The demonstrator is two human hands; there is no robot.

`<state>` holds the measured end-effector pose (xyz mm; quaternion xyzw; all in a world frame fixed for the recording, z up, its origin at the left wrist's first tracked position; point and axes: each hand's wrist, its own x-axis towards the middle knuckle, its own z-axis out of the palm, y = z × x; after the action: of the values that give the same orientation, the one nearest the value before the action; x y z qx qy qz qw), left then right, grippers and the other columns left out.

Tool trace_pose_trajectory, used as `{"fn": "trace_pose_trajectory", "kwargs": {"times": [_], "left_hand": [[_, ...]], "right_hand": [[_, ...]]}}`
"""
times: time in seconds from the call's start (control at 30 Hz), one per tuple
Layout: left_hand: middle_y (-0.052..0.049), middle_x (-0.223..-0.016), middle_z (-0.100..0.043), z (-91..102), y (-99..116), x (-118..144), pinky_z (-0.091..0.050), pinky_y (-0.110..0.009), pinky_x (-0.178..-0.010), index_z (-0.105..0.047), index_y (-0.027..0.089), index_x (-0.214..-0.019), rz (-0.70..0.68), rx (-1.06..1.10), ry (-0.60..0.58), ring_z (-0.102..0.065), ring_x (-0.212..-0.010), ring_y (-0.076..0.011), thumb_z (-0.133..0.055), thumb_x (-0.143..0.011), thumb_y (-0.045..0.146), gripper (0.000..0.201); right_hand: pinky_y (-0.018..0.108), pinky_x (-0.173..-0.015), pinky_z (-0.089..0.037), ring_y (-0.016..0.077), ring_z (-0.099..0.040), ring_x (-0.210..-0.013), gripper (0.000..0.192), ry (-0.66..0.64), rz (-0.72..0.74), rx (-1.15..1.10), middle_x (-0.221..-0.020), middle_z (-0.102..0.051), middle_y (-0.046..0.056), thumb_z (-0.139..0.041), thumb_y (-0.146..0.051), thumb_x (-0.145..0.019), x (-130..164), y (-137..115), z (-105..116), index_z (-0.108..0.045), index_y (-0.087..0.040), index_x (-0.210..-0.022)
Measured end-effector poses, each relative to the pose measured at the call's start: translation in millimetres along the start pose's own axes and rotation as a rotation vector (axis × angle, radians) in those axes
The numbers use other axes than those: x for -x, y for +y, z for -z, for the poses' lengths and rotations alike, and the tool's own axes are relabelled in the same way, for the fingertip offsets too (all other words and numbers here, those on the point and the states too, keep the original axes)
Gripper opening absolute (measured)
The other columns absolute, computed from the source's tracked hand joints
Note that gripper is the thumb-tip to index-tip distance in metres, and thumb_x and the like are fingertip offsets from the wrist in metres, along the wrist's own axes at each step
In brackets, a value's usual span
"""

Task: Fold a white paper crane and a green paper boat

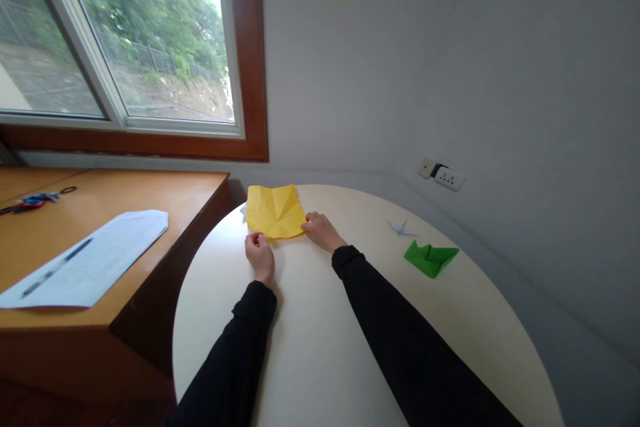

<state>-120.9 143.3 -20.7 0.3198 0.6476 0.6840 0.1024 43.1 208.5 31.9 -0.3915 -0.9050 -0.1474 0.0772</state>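
A yellow sheet of paper (274,210) with several creases lies near the far edge of a round cream table (310,333). My left hand (260,255) rests at the sheet's near left corner, its fingers curled and pinching that corner. At the near right corner, my right hand (321,229) presses its fingers on the paper's edge. Both arms wear black sleeves.
A green folded paper boat (431,257) and a small white folded paper figure (401,227) sit on the table's right side. To the left stands a wooden desk (125,193) with a white sheet (90,257), a pen (55,268) and scissors (33,201). A wall socket (449,177) is behind.
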Motion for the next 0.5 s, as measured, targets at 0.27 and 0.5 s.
{"fn": "trace_pose_trajectory", "kwargs": {"times": [0.27,0.5], "left_hand": [[-0.009,-0.084,-0.057,16.8,43,-61,-0.044,-0.041,-0.083,-0.052,0.018,-0.076,-0.212,-0.238,-0.113,-0.055,-0.086,-0.0232,-0.040,-0.077,0.018,0.013],[-0.009,-0.082,-0.061,21.5,142,-151,-0.039,-0.042,-0.089,-0.053,0.015,-0.065,-0.447,-0.311,-0.296,-0.055,-0.093,-0.0244,-0.053,-0.067,0.011,0.006]], "right_hand": [[0.031,-0.080,-0.035,0.0213,-0.047,-0.097,0.021,0.247,-0.121,-0.078,-0.099,-0.059,0.011,-0.047,-0.019,-0.090,-21,27,31,-0.068,-0.016,-0.090],[0.034,-0.082,-0.031,0.0225,-0.040,-0.099,0.027,0.615,-0.455,-0.093,-0.103,-0.053,0.016,-0.038,-0.022,-0.094,-38,76,117,-0.058,-0.006,-0.104]]}}
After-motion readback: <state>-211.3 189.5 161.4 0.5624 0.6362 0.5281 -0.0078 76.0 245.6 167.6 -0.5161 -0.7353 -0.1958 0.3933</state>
